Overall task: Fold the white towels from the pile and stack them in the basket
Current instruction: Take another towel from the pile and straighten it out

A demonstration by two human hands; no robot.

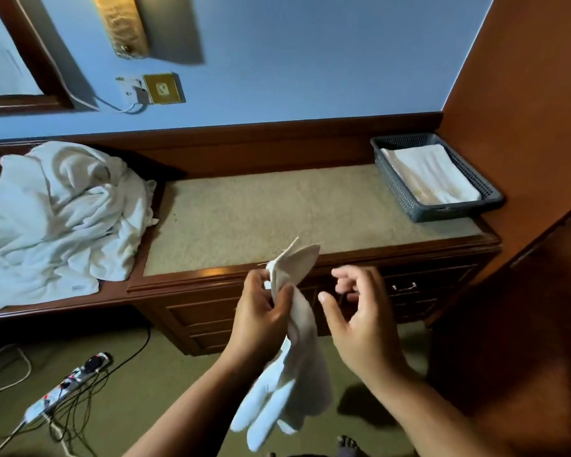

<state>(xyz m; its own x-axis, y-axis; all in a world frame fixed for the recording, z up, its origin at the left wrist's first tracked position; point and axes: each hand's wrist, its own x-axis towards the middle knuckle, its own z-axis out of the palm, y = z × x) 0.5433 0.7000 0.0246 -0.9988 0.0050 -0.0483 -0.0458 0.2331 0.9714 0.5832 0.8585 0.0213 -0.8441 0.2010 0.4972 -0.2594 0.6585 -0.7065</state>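
One white hand towel [299, 357] is off the pile and in the air, hanging in front of the counter's near edge, over the carpeted floor. The left grip [261, 308], a bare hand, pinches it near its upper end between thumb and curled fingers; a short flap stands up above the pinch and the long rest droops down, bunched and partly doubled. The right grip [360, 311] is just beside it, holding nothing, with its fingers loosely bent and the thumb out, clear of the cloth.

By the look of it, the step in hand is finding the towel's corners to open it out before the first fold. The next move probably calls for the right grip to catch a free edge or corner, so the cloth can be spread flat on the counter [261, 212].

The pile of towels [56, 212] lies heaped on a lower ledge against the counter's left edge. The grey plastic basket [406, 199] sits at the counter's far right corner, with a folded towel [432, 174] already flat inside it.

How many folded towels the basket holds cannot be told, since only the top one shows. The pile runs off the left edge of the view, and the hanging towel's lower end is blurred, so its corners are hard to make out.
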